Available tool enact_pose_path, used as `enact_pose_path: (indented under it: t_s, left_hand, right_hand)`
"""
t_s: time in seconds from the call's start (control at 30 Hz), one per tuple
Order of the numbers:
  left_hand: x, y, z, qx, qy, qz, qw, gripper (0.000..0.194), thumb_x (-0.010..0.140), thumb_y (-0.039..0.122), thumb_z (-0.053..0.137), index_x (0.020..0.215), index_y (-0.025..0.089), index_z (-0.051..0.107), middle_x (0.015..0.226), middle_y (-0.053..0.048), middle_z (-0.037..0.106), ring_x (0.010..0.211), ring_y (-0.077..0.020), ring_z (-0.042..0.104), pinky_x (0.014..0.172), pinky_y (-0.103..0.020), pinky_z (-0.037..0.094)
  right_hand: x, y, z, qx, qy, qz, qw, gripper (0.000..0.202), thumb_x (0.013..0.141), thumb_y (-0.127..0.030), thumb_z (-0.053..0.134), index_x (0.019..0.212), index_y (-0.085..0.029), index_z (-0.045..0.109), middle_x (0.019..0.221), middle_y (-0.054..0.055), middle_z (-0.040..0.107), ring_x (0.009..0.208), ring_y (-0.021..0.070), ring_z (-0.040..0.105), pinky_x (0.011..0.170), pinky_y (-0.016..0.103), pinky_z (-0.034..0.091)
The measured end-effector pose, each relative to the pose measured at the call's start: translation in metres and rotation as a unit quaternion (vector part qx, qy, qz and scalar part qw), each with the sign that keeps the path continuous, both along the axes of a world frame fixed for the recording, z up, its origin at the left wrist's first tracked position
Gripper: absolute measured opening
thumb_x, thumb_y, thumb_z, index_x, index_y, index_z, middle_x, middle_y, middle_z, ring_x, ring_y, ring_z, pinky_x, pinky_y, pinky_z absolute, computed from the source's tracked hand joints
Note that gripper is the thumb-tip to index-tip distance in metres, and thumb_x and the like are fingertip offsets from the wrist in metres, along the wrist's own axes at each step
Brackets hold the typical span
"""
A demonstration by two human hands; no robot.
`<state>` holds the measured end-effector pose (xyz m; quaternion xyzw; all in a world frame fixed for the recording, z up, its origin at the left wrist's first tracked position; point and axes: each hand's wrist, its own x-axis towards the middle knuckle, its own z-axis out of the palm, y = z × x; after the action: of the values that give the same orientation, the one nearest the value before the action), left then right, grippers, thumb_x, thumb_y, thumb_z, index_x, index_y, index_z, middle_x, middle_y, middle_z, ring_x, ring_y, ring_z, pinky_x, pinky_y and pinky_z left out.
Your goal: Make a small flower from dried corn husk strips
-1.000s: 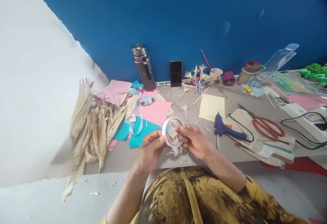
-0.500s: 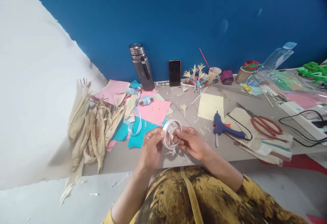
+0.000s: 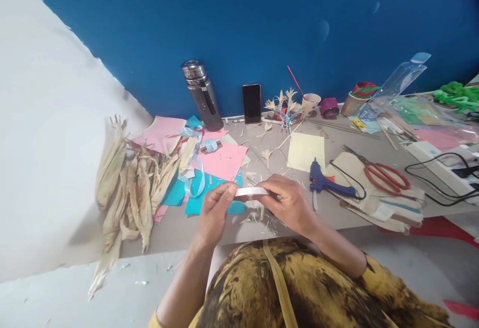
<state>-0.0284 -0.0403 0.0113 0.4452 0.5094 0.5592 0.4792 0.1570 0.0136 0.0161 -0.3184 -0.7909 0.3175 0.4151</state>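
Note:
A white roll of tape (image 3: 251, 191) is held edge-on between my two hands, over the near part of the table. My left hand (image 3: 217, 208) pinches its left side between thumb and fingers. At its right side, the fingers of my right hand (image 3: 290, 202) are closed on the rim. Pale scraps (image 3: 262, 213) lie on the table just below the roll. Behind it, a small pale husk flower (image 3: 267, 155) lies on the grey surface. Teal paper (image 3: 215, 193) lies partly behind my left hand.
Dried corn husks (image 3: 134, 193) are heaped at the left. A glue gun (image 3: 329, 183), red-handled scissors (image 3: 387, 175) and gloves (image 3: 389, 208) lie at the right. Along the back stand a thermos (image 3: 204, 98), a phone (image 3: 252, 103), husk flowers (image 3: 286, 106) and a clear bottle (image 3: 396, 86).
The roll has turned from showing its open ring to lying nearly flat, edge towards me. My right hand has shifted from inside the ring's opening to its right rim.

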Motion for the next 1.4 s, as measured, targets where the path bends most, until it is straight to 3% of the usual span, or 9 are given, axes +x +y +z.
enact_pose_path:
  t_s: [0.2, 0.27, 0.4, 0.5, 0.63, 0.97, 1.2, 1.3, 1.4]
  left_hand:
    - [0.01, 0.002, 0.005, -0.009, -0.24, 0.024, 0.971, 0.047, 0.08, 0.044, 0.069, 0.049, 0.019, 0.045, 0.05, 0.004, 0.035, 0.053, -0.0124, 0.041, 0.062, -0.03, 0.042]
    - [0.011, 0.005, 0.001, -0.011, -0.255, 0.025, 0.966, 0.043, 0.079, 0.043, 0.068, 0.05, 0.019, 0.047, 0.052, 0.003, 0.038, 0.055, -0.0131, 0.043, 0.063, -0.03, 0.043]
    - [0.009, 0.006, -0.005, 0.009, -0.038, 0.097, 0.994, 0.022, 0.085, 0.036, 0.062, 0.073, 0.018, 0.067, 0.074, -0.003, 0.06, 0.075, -0.018, 0.056, 0.072, -0.031, 0.045]
    - [0.009, 0.002, -0.003, 0.097, 0.188, 0.193, 0.958, 0.012, 0.088, 0.028, 0.063, 0.084, 0.02, 0.07, 0.089, -0.004, 0.064, 0.089, -0.0189, 0.059, 0.08, -0.031, 0.046]
    - [0.015, -0.005, 0.006, 0.187, 0.306, 0.165, 0.919, 0.01, 0.088, 0.026, 0.066, 0.097, 0.021, 0.068, 0.099, -0.005, 0.066, 0.097, -0.0197, 0.062, 0.085, -0.033, 0.05]
    - [0.024, -0.009, 0.02, 0.189, 0.448, 0.135, 0.863, 0.016, 0.09, 0.022, 0.064, 0.104, 0.019, 0.071, 0.106, -0.009, 0.076, 0.101, -0.0219, 0.071, 0.088, -0.035, 0.057]
    - [0.027, -0.003, 0.017, 0.219, 0.52, 0.123, 0.816, 0.02, 0.094, 0.016, 0.055, 0.107, 0.017, 0.071, 0.107, -0.01, 0.077, 0.103, -0.0227, 0.072, 0.09, -0.034, 0.056]
    - [0.027, -0.001, 0.019, 0.219, 0.503, 0.124, 0.827, 0.019, 0.094, 0.016, 0.053, 0.102, 0.016, 0.071, 0.104, -0.01, 0.077, 0.1, -0.0213, 0.072, 0.089, -0.033, 0.056]
    - [0.026, -0.003, 0.022, 0.181, 0.451, 0.099, 0.868, 0.023, 0.096, 0.015, 0.049, 0.106, 0.017, 0.07, 0.113, -0.008, 0.076, 0.107, -0.0198, 0.071, 0.092, -0.031, 0.055]
  right_hand:
    - [0.002, -0.004, 0.005, -0.048, 0.021, 0.046, 0.998, 0.016, 0.087, -0.032, 0.073, 0.095, -0.018, 0.072, 0.076, 0.003, 0.066, 0.061, 0.012, 0.052, 0.059, 0.023, 0.043]
    - [0.004, -0.005, 0.003, -0.081, 0.044, 0.069, 0.993, 0.016, 0.089, -0.032, 0.07, 0.091, -0.016, 0.072, 0.075, 0.003, 0.065, 0.058, 0.0107, 0.051, 0.054, 0.022, 0.04]
    - [0.006, -0.004, 0.0, -0.037, 0.04, 0.043, 0.998, 0.016, 0.092, -0.03, 0.067, 0.086, -0.016, 0.071, 0.071, 0.002, 0.063, 0.056, 0.0106, 0.049, 0.054, 0.023, 0.038]
    - [0.006, -0.004, -0.002, 0.002, 0.02, 0.018, 1.0, 0.014, 0.091, -0.027, 0.067, 0.084, -0.016, 0.071, 0.071, 0.003, 0.065, 0.057, 0.0109, 0.049, 0.054, 0.024, 0.038]
    - [0.005, -0.005, -0.004, 0.011, 0.0, -0.013, 1.0, 0.012, 0.091, -0.025, 0.068, 0.084, -0.016, 0.072, 0.071, 0.003, 0.066, 0.058, 0.0115, 0.052, 0.055, 0.024, 0.037]
    - [0.008, -0.006, -0.009, 0.129, -0.047, -0.041, 0.99, 0.013, 0.095, -0.028, 0.063, 0.091, -0.018, 0.071, 0.075, 0.005, 0.069, 0.068, 0.0162, 0.059, 0.064, 0.027, 0.041]
    - [0.006, -0.008, -0.007, 0.113, -0.032, -0.034, 0.993, 0.024, 0.096, -0.03, 0.062, 0.077, -0.017, 0.068, 0.067, 0.004, 0.064, 0.065, 0.0154, 0.056, 0.064, 0.026, 0.04]
    - [0.006, -0.008, -0.006, 0.078, -0.016, -0.04, 0.996, 0.024, 0.095, -0.03, 0.064, 0.076, -0.017, 0.068, 0.064, 0.002, 0.061, 0.06, 0.0143, 0.054, 0.059, 0.026, 0.038]
    - [0.006, -0.007, -0.006, 0.052, -0.007, -0.053, 0.997, 0.02, 0.094, -0.032, 0.064, 0.082, -0.017, 0.069, 0.064, 0.002, 0.061, 0.059, 0.0142, 0.054, 0.058, 0.025, 0.037]
